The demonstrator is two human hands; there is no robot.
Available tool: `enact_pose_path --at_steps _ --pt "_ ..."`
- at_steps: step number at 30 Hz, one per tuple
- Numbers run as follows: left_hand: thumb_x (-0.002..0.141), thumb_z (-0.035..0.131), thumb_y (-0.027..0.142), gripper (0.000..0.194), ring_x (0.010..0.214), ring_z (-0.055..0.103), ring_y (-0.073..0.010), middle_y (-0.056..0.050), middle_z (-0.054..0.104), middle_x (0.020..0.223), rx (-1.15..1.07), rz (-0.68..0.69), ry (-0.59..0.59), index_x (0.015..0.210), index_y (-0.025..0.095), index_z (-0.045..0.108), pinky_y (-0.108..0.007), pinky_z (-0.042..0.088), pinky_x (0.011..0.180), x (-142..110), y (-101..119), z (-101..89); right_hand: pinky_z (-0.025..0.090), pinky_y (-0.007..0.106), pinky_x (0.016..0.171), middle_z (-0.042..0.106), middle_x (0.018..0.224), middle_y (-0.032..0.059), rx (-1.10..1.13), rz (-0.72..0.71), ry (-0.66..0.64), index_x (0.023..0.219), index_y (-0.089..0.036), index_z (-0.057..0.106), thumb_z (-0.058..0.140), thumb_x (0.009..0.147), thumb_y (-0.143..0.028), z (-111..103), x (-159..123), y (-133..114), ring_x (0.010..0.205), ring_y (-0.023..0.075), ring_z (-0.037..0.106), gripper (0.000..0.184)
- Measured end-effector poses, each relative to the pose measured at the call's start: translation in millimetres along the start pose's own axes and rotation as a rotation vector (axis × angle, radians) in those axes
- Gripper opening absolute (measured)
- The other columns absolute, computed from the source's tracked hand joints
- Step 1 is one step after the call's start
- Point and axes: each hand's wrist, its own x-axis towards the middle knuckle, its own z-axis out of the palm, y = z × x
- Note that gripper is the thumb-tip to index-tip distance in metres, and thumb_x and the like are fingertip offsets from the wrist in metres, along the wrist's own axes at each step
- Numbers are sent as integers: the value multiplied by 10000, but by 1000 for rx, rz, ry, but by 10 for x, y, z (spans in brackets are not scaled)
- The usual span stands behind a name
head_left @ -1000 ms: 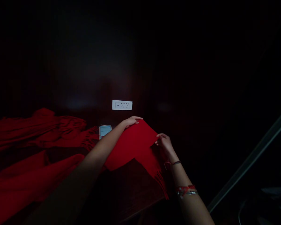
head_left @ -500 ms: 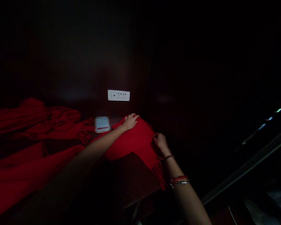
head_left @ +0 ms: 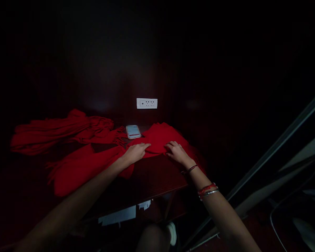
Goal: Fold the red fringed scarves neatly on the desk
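The left hand (head_left: 135,153) has come from the far edge of the red fabric scarf (head_left: 162,134) to its seven o'clock, the right hand (head_left: 177,153) to five; grips unclear. On the dark wooden surface (head_left: 152,178), folding looks partly done, squaring left.

Dim indoor room, perhaps a home or dormitory, which one unclear, dark wooden desk (head_left: 154,178) against a dark wall (head_left: 105,77), white power socket (head_left: 147,103) above, phone (head_left: 133,131) and red fringed scarves (head_left: 78,169) on top.
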Motion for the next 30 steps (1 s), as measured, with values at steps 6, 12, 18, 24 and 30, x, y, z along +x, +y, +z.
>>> enact_pose_path --at_steps 6,12,18,24,30 --pt "783 317 124 358 925 518 -155 -52 565 995 -229 -176 242 1122 166 424 -271 390 822 192 -134 81 359 260 819 564 1004 83 164 11 107 1019 -137 531 427 801 -225 102 102 131 919 142 500 257" --pt "720 343 24 429 937 492 -152 -40 490 1069 -6 21 180 1085 224 447 -264 393 799 93 -67 114 372 275 825 557 1020 76 216 -101 134 1048 -146 506 477 721 -81 109 60 468 942 148 497 335" --pt "739 377 91 226 842 517 -159 -38 543 915 136 198 45 855 196 540 -268 395 766 80 -13 122 398 255 766 570 912 70 147 -71 157 940 -147 551 458 737 -81 77 -90 738 865 139 520 233" --pt "766 434 333 378 886 527 -203 -80 542 1007 136 148 42 1113 181 419 -289 421 721 87 18 157 406 237 737 578 865 59 77 -68 136 906 -157 581 451 772 -131 119 -141 793 830 131 532 189" --pt "751 376 100 505 945 518 -191 -95 507 1099 172 99 55 1238 217 309 -285 411 764 133 19 215 405 230 730 577 856 63 22 -28 147 927 -153 581 415 812 -200 155 -154 715 797 126 537 207"
